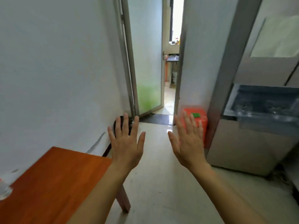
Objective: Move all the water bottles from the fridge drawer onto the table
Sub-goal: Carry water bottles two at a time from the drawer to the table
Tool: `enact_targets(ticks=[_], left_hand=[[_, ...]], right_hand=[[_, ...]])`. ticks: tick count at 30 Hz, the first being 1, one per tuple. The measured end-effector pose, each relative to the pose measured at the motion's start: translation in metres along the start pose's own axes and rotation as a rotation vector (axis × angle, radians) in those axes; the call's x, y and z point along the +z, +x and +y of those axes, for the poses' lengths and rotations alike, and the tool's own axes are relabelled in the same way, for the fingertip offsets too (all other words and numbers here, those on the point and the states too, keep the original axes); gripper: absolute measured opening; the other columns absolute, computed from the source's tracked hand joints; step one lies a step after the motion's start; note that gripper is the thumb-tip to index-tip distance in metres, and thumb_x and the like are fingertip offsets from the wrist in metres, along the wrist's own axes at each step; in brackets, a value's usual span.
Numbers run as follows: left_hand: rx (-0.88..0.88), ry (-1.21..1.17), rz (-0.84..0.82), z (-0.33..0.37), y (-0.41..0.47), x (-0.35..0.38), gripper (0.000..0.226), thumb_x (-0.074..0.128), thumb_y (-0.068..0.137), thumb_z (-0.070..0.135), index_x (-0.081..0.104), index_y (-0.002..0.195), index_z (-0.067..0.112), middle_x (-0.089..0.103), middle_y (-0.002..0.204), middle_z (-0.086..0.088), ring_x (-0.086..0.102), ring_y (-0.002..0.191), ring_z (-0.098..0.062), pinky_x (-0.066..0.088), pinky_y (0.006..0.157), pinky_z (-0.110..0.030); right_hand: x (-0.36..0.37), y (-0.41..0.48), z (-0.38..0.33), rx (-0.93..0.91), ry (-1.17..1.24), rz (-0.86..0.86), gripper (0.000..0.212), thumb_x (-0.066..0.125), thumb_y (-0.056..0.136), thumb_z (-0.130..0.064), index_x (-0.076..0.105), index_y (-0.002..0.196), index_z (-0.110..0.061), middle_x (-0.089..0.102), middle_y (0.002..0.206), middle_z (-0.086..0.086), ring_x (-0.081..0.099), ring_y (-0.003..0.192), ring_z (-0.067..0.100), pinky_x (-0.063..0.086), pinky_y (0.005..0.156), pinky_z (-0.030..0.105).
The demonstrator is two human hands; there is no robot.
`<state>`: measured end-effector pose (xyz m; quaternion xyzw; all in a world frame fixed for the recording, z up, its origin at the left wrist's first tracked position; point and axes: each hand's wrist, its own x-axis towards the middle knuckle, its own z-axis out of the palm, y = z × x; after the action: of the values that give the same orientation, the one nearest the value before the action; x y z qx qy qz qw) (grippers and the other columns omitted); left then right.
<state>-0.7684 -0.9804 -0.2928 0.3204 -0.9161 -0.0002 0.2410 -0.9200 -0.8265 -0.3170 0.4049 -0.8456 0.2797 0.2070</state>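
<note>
Both hands are hanging in the air in front of the person, backs toward the camera, holding nothing. The left hand [126, 149] is spreading its fingers wide and straight, and the right hand [187, 146] is doing the same, fingers fanned and pointing up and away. The two are floating side by side with a gap of pale floor [161, 183] showing between them, neither touching anything.

Below and to the left of the left hand, the orange-brown table [53, 183] is standing against the white wall, its near corner passing under the left forearm. At the table's far left edge a clear water bottle [4, 189] is sitting, cut off by the frame and blurred, well apart from both hands.

To the right of the right hand, the grey fridge [252, 146] is standing with its fridge drawer [262, 113] pulled out. The drawer is lying above and to the right of the right hand, well apart from it. Clear shapes are glinting inside, too blurred to count or name.

Just behind the right hand's fingers, an orange stool [203, 122] is sitting beside the fridge with a small green item [195, 115] on top. Behind the left hand's fingers, a dark object [119, 122] is resting by the wall. Further back, a frosted glass door [147, 62] is standing ajar.
</note>
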Motion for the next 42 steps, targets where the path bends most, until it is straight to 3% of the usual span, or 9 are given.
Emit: enact_targets(ticks=[4, 8, 13, 17, 23, 30, 37, 42], left_hand=[[0.169, -0.088, -0.032, 0.123, 0.016, 0.033, 0.065, 0.008, 0.100, 0.058, 0.019, 0.156, 0.027, 0.012, 0.164, -0.010, 0.008, 0.151, -0.032, 0.011, 0.117, -0.062], [0.329, -0.146, -0.092, 0.219, 0.029, 0.072, 0.066, 0.014, 0.099, 0.058, 0.018, 0.157, 0.026, 0.010, 0.165, -0.011, 0.006, 0.152, -0.031, 0.012, 0.117, -0.062], [0.435, -0.184, -0.148, 0.303, 0.065, 0.124, 0.075, -0.003, 0.093, 0.066, 0.008, 0.157, 0.028, -0.001, 0.166, -0.006, -0.002, 0.152, -0.028, 0.004, 0.120, -0.058], [0.481, -0.202, -0.169, 0.360, 0.118, 0.178, 0.072, 0.003, 0.095, 0.065, 0.012, 0.157, 0.028, 0.003, 0.166, -0.006, -0.002, 0.152, -0.028, 0.004, 0.120, -0.057], [0.513, -0.206, -0.211, 0.449, 0.198, 0.243, 0.066, 0.011, 0.098, 0.062, -0.002, 0.155, 0.031, -0.002, 0.166, -0.007, -0.013, 0.150, -0.026, -0.002, 0.120, -0.055], [0.671, -0.254, -0.304, 0.574, 0.255, 0.288, 0.067, 0.013, 0.099, 0.062, -0.009, 0.155, 0.032, -0.017, 0.164, -0.004, -0.022, 0.149, -0.023, -0.006, 0.121, -0.053], [0.632, -0.205, -0.451, 0.683, 0.277, 0.364, 0.072, 0.005, 0.094, 0.065, -0.007, 0.156, 0.032, -0.016, 0.164, -0.005, -0.018, 0.150, -0.025, -0.007, 0.121, -0.052], [0.535, -0.181, -0.557, 0.754, 0.297, 0.399, 0.067, 0.015, 0.099, 0.060, -0.005, 0.156, 0.030, -0.012, 0.164, -0.005, -0.014, 0.151, -0.025, -0.003, 0.121, -0.053]], right_hand=[[-0.063, -0.024, 0.114, 0.162, -0.099, 0.055, 0.064, 0.032, 0.102, -0.053, 0.012, 0.158, -0.029, 0.010, 0.167, 0.005, 0.004, 0.154, 0.026, 0.002, 0.123, 0.054], [-0.098, -0.047, 0.204, 0.315, -0.167, 0.110, 0.069, 0.031, 0.099, -0.054, 0.020, 0.158, -0.020, 0.013, 0.166, 0.009, 0.006, 0.154, 0.026, 0.003, 0.123, 0.052], [-0.101, -0.048, 0.289, 0.418, -0.243, 0.109, 0.067, 0.036, 0.098, -0.053, 0.023, 0.158, -0.025, 0.011, 0.166, 0.010, 0.006, 0.154, 0.026, 0.007, 0.123, 0.054], [-0.090, -0.018, 0.362, 0.462, -0.292, 0.093, 0.067, 0.035, 0.098, -0.054, 0.024, 0.157, -0.025, 0.011, 0.166, 0.010, 0.007, 0.154, 0.026, 0.009, 0.122, 0.055], [-0.088, 0.045, 0.460, 0.522, -0.327, 0.050, 0.065, 0.032, 0.099, -0.055, 0.021, 0.157, -0.029, 0.005, 0.167, 0.009, 0.004, 0.154, 0.026, 0.009, 0.123, 0.053], [-0.113, 0.065, 0.579, 0.660, -0.334, 0.081, 0.064, 0.029, 0.099, -0.057, 0.024, 0.156, -0.028, 0.013, 0.165, 0.010, 0.011, 0.153, 0.027, 0.017, 0.122, 0.049], [-0.124, 0.086, 0.724, 0.710, -0.253, -0.024, 0.063, 0.033, 0.101, -0.055, 0.013, 0.157, -0.035, 0.010, 0.166, 0.007, 0.009, 0.153, 0.024, 0.017, 0.120, 0.041], [-0.133, 0.112, 0.816, 0.692, -0.204, -0.143, 0.061, 0.038, 0.102, -0.051, 0.021, 0.157, -0.030, 0.019, 0.164, 0.010, 0.021, 0.150, 0.027, 0.030, 0.115, 0.043]])
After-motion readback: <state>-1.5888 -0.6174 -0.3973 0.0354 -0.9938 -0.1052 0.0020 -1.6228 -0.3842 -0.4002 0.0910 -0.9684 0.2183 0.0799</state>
